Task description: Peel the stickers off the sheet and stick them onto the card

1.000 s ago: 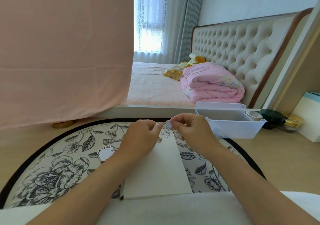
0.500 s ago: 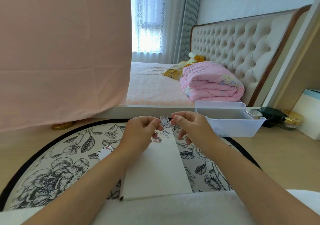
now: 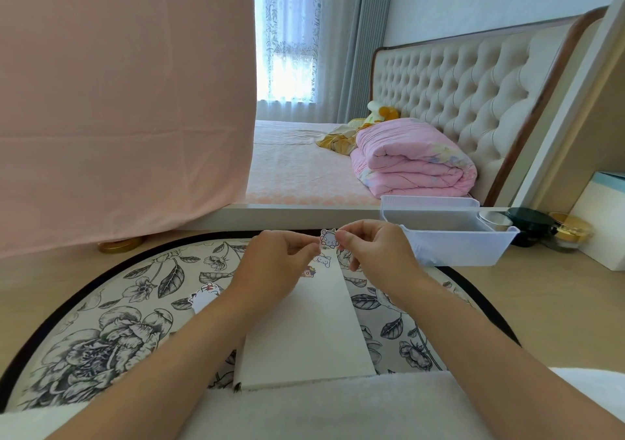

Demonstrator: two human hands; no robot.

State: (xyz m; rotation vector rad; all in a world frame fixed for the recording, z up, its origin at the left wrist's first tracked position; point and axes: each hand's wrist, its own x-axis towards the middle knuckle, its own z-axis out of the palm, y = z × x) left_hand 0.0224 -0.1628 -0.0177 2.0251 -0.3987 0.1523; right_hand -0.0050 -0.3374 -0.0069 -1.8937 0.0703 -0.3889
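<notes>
Turned face-on just now, the small grey animal-shaped sticker [image 3: 328, 239] is pinched between the left hand [image 3: 270, 263] and right hand [image 3: 375, 253] over the white rectangular card [image 3: 304, 331], near its far edge, likely ready for sticking.

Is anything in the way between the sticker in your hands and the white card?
Nothing visible. The left hand and right hand pinch the sticker just above the far end of the card; bare card lies below, near two stickers already there.
</notes>
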